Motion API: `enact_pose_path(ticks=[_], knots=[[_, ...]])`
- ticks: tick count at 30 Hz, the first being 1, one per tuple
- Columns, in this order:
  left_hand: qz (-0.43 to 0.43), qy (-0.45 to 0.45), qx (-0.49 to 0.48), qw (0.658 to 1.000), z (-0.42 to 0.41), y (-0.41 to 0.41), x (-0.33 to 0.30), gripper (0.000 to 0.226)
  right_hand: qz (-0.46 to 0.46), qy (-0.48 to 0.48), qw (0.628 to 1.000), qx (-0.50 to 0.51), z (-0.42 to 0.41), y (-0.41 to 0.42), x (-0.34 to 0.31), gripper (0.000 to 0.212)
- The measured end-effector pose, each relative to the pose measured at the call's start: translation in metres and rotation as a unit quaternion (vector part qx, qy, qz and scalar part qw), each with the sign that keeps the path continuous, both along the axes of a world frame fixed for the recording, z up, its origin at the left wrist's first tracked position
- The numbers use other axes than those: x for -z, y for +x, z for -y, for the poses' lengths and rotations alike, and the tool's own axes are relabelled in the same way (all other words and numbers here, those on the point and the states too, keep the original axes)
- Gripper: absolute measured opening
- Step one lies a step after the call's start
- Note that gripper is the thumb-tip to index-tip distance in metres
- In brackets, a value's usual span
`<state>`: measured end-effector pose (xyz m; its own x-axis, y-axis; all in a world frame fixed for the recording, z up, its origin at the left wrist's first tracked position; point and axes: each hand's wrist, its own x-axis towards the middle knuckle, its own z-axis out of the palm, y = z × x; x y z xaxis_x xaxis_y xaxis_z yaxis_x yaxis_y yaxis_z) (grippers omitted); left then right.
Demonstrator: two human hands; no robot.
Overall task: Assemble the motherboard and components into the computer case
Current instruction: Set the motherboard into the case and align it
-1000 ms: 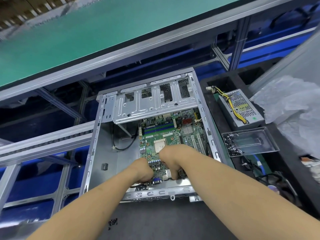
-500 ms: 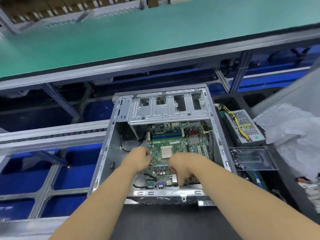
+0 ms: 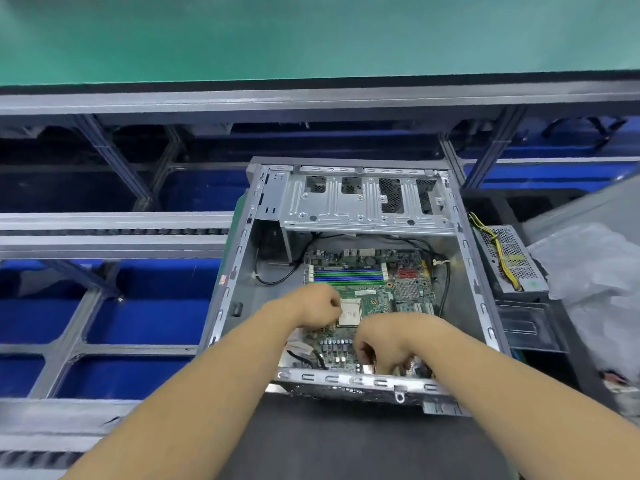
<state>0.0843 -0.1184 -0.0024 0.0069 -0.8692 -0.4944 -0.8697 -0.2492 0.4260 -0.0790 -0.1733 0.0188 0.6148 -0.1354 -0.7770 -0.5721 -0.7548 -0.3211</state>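
Green conveyor belt (image 3: 311, 32) runs across the top, grey aluminium frame rail (image 3: 311, 98) below it, blue bins (image 3: 145, 317) under the frame on the left.

Computer case (image 3: 239, 258) lies open on its side on the dark work mat (image 3: 346, 441), open face up. Drive cage (image 3: 363, 206) spans the far end of the case.

Motherboard (image 3: 381, 296) sits flat inside the case, on the case floor, near-right portion, below the drive cage. Blue/green RAM slots (image 3: 349, 275) at the far edge of the board, CPU socket (image 3: 349, 313) mid-board, small heatsink (image 3: 407, 289) to its right. Black cable (image 3: 277, 277) loops along the case floor left of the board.

Left hand (image 3: 311, 306): fingers curled, knuckles up, on the board just left of the CPU socket, fingertips touching the socket's edge. Looks like a pinch on something small, but I cannot tell what, or whether it holds anything at all.

Right hand (image 3: 384, 344): fingers curled down at the near edge of the board, by the rear I/O ports against the case's near wall. Fingertips hidden; cannot tell what they clamp on, if anything.

Right of the case: power supply (image 3: 512, 261) with yellow wires, clear plastic tray (image 3: 526, 327) nearer, crumpled plastic bag (image 3: 595, 271) at far right.
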Motion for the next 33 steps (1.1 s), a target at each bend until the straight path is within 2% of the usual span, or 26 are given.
enact_pose_path(ticks=[6, 10, 13, 16, 18, 21, 28, 30, 33], knots=[[0.006, -0.08, -0.024, 0.997, 0.009, -0.002, 0.007, 0.024, 0.009, 0.056, 0.998, 0.031, 0.003, 0.002, 0.013, 0.018], [0.008, -0.083, -0.006, 0.996, 0.011, 0.0, 0.014, 0.021, -0.008, 0.034, 0.999, 0.026, -0.006, 0.011, 0.013, 0.055], [0.008, -0.071, 0.015, 0.997, 0.012, -0.001, 0.019, 0.012, -0.024, 0.011, 1.0, -0.006, -0.013, 0.02, 0.013, 0.046], [-0.024, -0.018, 0.066, 0.997, 0.009, -0.005, 0.022, 0.019, -0.051, 0.013, 0.998, 0.016, -0.01, 0.023, 0.011, 0.034], [-0.016, -0.002, 0.084, 0.996, 0.008, -0.005, 0.023, 0.019, -0.066, 0.03, 0.997, 0.029, -0.008, 0.022, 0.01, 0.035], [-0.005, -0.011, 0.074, 0.997, 0.007, -0.005, 0.026, 0.019, -0.082, 0.072, 0.992, 0.066, -0.007, 0.018, 0.011, 0.04], [-0.013, -0.02, 0.058, 0.998, 0.005, -0.006, 0.022, 0.012, -0.093, 0.096, 0.989, 0.062, -0.005, 0.019, 0.005, 0.042], [-0.018, -0.034, 0.049, 0.998, 0.006, -0.007, 0.021, 0.009, -0.103, 0.088, 0.988, 0.072, -0.007, 0.018, 0.003, 0.041], [-0.03, -0.085, 0.0, 0.996, 0.007, -0.006, 0.021, 0.004, -0.098, 0.054, 0.993, 0.033, -0.012, 0.02, -0.001, 0.041]])
